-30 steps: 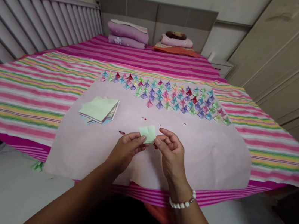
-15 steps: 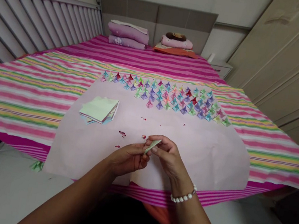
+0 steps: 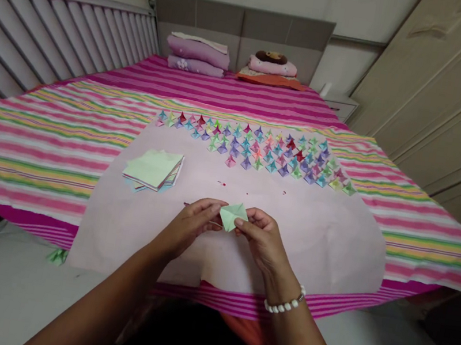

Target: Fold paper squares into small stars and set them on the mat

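Well, both hands (image 3: 187, 225) (image 3: 264, 239) pinch green paper (image 3: 231, 214), corner pointing bodyward, long axis unclear.

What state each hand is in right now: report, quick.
Left hand: curled at the left corner of the folded green paper; whether it grips cannot be told.
Right hand: closed, holding the folded green paper.

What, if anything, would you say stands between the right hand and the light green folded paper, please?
Nothing visible does: the right hand holds the light green folded paper directly, by its right side. The left hand is at the opposite corner, and the stack of paper lies off to the left.
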A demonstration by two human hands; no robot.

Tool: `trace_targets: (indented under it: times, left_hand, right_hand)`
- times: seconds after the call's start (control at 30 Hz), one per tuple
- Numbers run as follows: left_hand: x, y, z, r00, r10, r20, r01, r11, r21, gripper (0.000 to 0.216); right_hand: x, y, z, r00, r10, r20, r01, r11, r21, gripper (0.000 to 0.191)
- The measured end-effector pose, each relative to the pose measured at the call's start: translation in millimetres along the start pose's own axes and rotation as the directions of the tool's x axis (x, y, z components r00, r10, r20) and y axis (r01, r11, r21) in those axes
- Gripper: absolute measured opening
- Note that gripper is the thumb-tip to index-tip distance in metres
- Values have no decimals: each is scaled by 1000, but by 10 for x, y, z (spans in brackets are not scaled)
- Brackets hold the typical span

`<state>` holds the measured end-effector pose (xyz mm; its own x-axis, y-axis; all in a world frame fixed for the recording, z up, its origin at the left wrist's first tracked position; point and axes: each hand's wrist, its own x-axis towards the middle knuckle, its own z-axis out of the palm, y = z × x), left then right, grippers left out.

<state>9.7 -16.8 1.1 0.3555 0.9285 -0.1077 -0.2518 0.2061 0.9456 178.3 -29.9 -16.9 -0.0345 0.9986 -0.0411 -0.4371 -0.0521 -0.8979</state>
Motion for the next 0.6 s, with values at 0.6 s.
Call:
trace_targets:
  times: [0.6]
  left_hand:
    - [-18, 28, 28, 991, 118, -59, -106, 979, 177, 12]
  right_hand:
    - [-57, -31, 47, 999, -22, 48, 20, 999, 37, 10]
